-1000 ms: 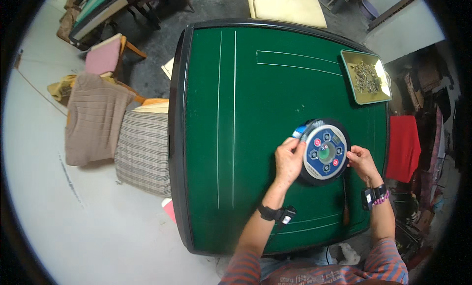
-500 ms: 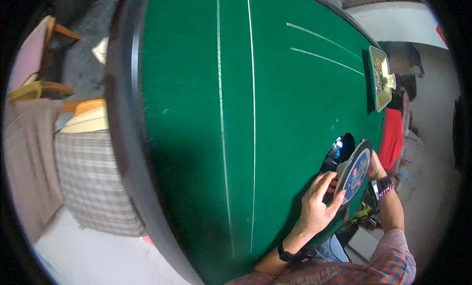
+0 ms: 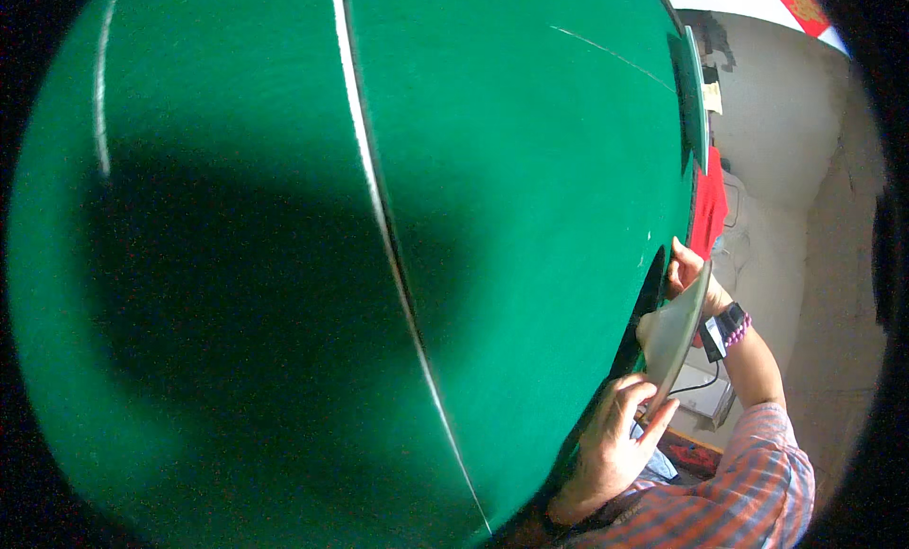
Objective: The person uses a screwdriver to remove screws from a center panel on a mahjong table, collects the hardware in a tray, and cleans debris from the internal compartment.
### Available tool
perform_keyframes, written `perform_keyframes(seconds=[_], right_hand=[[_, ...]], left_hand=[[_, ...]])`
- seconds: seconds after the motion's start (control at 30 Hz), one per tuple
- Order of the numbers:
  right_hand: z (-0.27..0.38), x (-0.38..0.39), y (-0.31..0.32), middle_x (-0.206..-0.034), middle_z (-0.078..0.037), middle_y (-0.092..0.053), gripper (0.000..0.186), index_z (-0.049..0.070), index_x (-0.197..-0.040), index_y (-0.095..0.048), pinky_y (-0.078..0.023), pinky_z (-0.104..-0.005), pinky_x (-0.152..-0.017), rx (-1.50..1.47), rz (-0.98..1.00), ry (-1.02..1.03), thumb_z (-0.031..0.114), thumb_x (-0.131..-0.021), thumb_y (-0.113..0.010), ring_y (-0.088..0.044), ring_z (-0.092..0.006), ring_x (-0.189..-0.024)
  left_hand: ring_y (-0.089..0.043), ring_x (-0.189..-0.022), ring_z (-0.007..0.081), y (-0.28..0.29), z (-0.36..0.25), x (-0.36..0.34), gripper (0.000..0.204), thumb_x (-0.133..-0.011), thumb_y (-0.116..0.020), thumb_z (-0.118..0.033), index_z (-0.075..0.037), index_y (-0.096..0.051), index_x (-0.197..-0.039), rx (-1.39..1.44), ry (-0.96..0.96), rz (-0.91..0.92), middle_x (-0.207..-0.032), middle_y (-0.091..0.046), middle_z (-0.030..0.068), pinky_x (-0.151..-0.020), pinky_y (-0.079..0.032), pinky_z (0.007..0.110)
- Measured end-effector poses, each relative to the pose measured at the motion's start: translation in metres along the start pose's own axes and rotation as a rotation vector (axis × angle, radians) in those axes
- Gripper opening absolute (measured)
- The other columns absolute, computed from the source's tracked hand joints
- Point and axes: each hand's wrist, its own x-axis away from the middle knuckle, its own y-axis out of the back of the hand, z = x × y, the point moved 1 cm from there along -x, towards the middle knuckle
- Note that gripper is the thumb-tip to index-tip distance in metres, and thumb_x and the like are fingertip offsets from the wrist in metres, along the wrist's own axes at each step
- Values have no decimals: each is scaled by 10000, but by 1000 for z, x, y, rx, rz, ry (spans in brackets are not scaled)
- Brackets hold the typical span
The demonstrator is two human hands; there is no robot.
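Note:
A round, dish-shaped thing [image 3: 674,328] with a pale, cone-like back and a thin dark rim is held near the table's right edge. It stands tilted almost edge-on, so its front face is hidden. My left hand [image 3: 611,450] grips the lower rim between thumb and fingers. On the far upper side, my right hand [image 3: 689,273] holds the rim, partly hidden behind the dish, with a fingertip showing above it. The right wrist carries a dark band [image 3: 729,320] and a pink beaded bracelet [image 3: 739,331].
The green table top [image 3: 530,218] bears white lines. A shallow tray [image 3: 698,104] stands at its far right edge, seen side-on. Red cloth [image 3: 707,203] hangs below the tray. Beyond the dish are a white box [image 3: 703,395] and a black cable [image 3: 699,389]. A broad shadow darkens the left.
My view has tilted and come closer to the table. The dish has turned from showing its blue-grey printed face to showing its pale back. Both hands still hold it.

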Motion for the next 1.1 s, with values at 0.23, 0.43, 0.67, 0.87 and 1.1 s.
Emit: perform_keyframes(seconds=[0.23,0.43,0.67,0.87,1.1], right_hand=[[-17,-11,23,-406,-29,-472,684,80,-470,-500,-311,-245,-331,-84,40,-12,546,-967,-444,-427,-119,-331],[-8,1,9,-446,-34,-512,630,73,-511,-533,-316,-241,-337,-81,24,-31,520,-954,-500,-439,-119,-343],[-1,0,6,-441,-29,-511,622,65,-533,-558,-331,-237,-333,-80,43,-45,520,-954,-498,-451,-118,-343],[-32,-22,42,-458,-31,-521,596,87,-560,-552,-337,-244,-332,-129,17,-4,529,-954,-490,-457,-125,-347],[-12,-6,15,-457,-32,-517,582,102,-579,-554,-347,-261,-355,-62,48,-32,561,-933,-505,-453,-139,-354]], left_hand=[[-652,-792,274,-2,0,2,304,-670,-843,-58,-42,-627,-884,37,58,6,-901,-655,118,-705,-524,349],[-644,-835,257,-3,9,9,351,-732,-811,-66,-40,-582,-997,76,29,40,-976,-632,110,-708,-528,326],[-520,-662,202,9,1,-1,275,-711,-724,59,-21,-514,-870,361,119,89,-794,-530,88,-585,-428,299],[-472,-643,179,5,28,33,143,-765,-476,71,-1,-501,-886,992,-7,112,-729,-476,99,-557,-387,303],[-439,-1270,392,13,6,-10,653,-779,-734,-81,32,-421,-1342,357,18,303,-1386,-411,249,-1059,-368,441]])
